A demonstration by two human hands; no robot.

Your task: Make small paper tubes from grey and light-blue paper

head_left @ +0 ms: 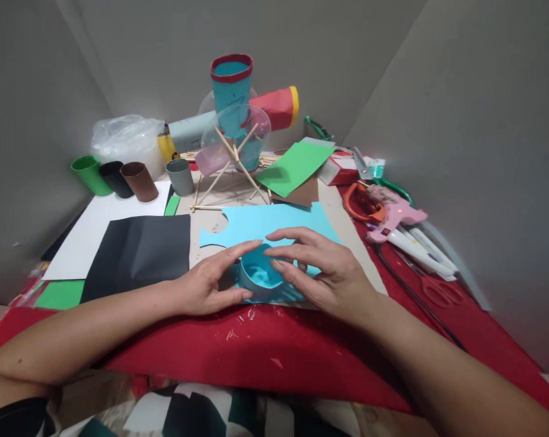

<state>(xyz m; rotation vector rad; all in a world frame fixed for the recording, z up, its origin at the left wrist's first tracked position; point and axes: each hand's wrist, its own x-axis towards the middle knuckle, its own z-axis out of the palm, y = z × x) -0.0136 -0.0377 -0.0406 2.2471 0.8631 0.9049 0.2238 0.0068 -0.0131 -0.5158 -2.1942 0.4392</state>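
Note:
A short, light-blue paper cup (261, 280) stands upright on a light-blue paper sheet (283, 221) near the table's front edge. My left hand (213, 279) curves around its left side, index finger at the far rim and thumb low at the front. Over the right part of the rim is my right hand (322, 267), its fingers bent and spread apart; whether the fingertips touch the rim I cannot tell. A round notch is cut from the sheet's left edge. The cup's bottom is hard to make out.
Behind stands a stick frame (235, 156) with clear discs and coloured paper cups. Green, black, brown and grey paper tubes (139, 182) stand at left, above black paper (140, 252). A pink glue gun (399, 215), its cable, and scissors (441, 291) lie at right.

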